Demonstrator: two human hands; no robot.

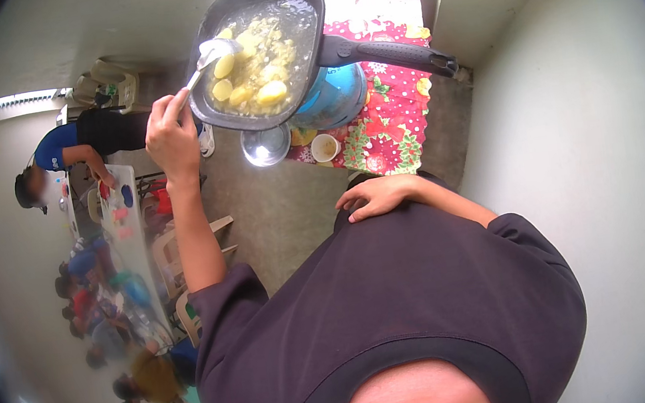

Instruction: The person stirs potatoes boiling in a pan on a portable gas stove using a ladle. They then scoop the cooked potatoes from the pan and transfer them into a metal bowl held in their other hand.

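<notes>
My left hand (pixel 172 136) grips the handle of a metal spoon (pixel 217 49), whose bowl is in a dark square frying pan (pixel 203 104). Yellow slices (pixel 271 93), apparently potato, and small chopped bits lie in liquid inside the pan. Its black handle (pixel 395 55) points right, and no hand is on it. A blue cylinder (pixel 340 99), apparently a gas tank, shows below the pan; what joins the two is hidden. My right hand (pixel 382 195) rests against my dark shirt at the waist, its fingers loosely bent and holding nothing.
A red patterned tablecloth (pixel 389 127) covers the table under the cylinder. A white cup (pixel 325 148) and a shiny metal bowl (pixel 266 146) stand by its left edge. A wall (pixel 579 127) rises at right. At left, a person (pixel 59 146) bends over a long white table (pixel 131 225); several others sit nearby.
</notes>
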